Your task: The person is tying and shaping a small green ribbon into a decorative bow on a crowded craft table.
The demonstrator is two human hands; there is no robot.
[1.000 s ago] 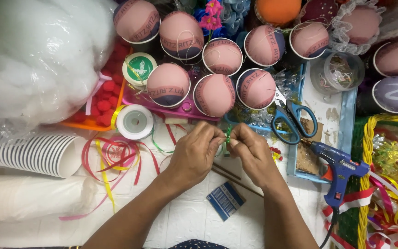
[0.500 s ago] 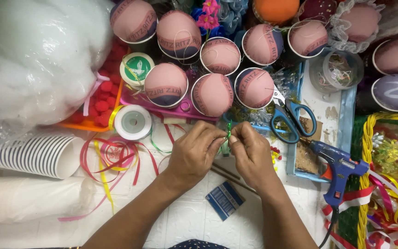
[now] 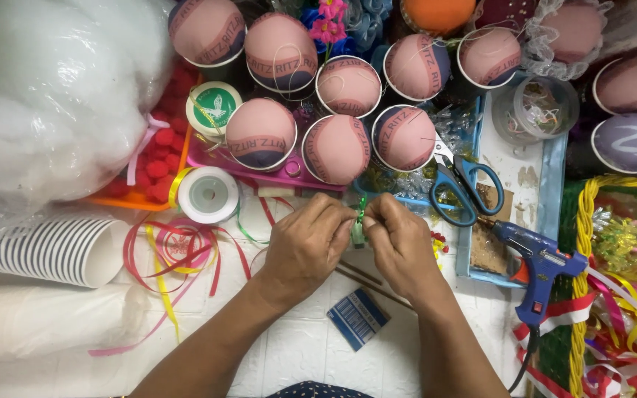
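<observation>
Pinching green ribbon (image 3: 361,210) between left hand (image 3: 307,243) and right hand (image 3: 401,247), fingertips closed; probably mid-twist, next needing steady tension.

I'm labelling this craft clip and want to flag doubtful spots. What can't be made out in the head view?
- Green piece: mostly covered by the fingertips of the left hand and right hand; its shape and each grip stay unclear.
- Thin sticks: partly hidden under both hands.
- Clear tub: contents too small to identify.
- Yellow basket: cut off by the right edge.
</observation>
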